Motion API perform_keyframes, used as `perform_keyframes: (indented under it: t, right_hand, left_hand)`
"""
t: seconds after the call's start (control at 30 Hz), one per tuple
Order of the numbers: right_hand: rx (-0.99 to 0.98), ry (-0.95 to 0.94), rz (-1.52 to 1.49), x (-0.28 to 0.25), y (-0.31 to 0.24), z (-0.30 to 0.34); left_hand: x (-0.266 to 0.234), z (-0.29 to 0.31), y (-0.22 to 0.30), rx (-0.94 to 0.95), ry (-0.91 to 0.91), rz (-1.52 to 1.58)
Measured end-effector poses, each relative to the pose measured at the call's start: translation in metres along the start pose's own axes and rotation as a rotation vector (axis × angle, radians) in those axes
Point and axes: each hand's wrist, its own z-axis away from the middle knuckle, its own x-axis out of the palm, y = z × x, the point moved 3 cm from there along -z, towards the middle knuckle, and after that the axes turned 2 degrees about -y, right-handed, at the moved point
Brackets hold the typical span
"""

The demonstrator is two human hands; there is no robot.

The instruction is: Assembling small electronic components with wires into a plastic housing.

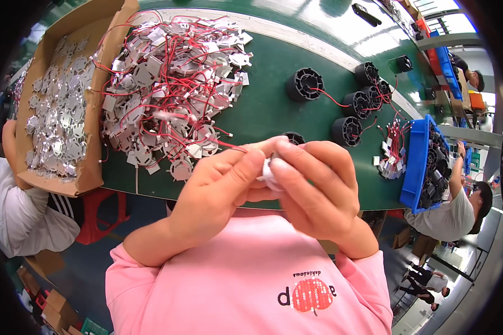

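Observation:
My left hand (215, 192) and my right hand (324, 187) meet in front of my chest, at the near edge of the green table. Both pinch a small white piece (269, 177) between thumbs and fingertips. Most of that piece is hidden by the fingers, so its kind cannot be made out. A red wire (232, 147) runs out from the left fingertips toward the pile. Just beyond the fingers stands a black round housing (294, 138), partly covered by my right hand. To the left lies a large heap of flat silver-white parts with red wires (167, 84).
A cardboard box (89, 167) of silvery discs stands at the left. Several black round housings (305, 85) sit on the green table (262, 111). At right are a small wired bundle (394, 156) and a blue bin (412, 167) of black parts. People sit at both sides.

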Motion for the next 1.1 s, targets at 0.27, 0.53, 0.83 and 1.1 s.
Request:
perform_keyframes:
  t: [0.27, 0.53, 0.83, 1.1]
  right_hand:
    - [0.351, -0.075, -0.282, -0.003, 0.008, 0.012]
    - [0.321, -0.042, -0.020, 0.010, 0.000, 0.025]
    - [0.470, -0.232, -0.193, -0.018, 0.021, 0.028]
    - [0.417, -0.509, -0.128, -0.003, 0.042, 0.007]
  left_hand:
    - [-0.002, -0.005, -0.005, 0.081, 0.055, -0.401]
    - [0.002, -0.010, -0.022, 0.206, 0.149, -0.466]
    - [-0.026, -0.002, -0.001, 0.072, 0.299, -0.355]
    - [-0.002, -0.002, 0.016, 0.770, 0.560, -1.686]
